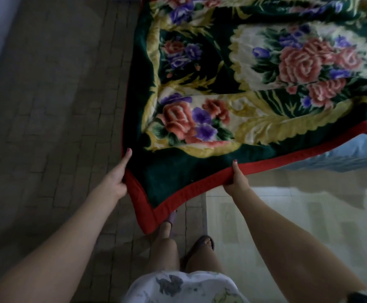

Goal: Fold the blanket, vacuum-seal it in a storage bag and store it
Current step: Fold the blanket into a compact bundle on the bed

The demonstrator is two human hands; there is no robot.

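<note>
With my left hand (pixel 118 179) and right hand (pixel 237 180) each pinching the red hem, the blanket (pixel 232 84) spreads toward 1 o'clock; I should keep hems aligned.

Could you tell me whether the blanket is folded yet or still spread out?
Spread out: the blanket lies open in one layer; both hands grip its red edge.

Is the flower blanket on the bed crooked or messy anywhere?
Yes. The floral blanket lies askew: both hands, left hand and right hand, grip its red border, and one corner dangles toward the floor.
</note>
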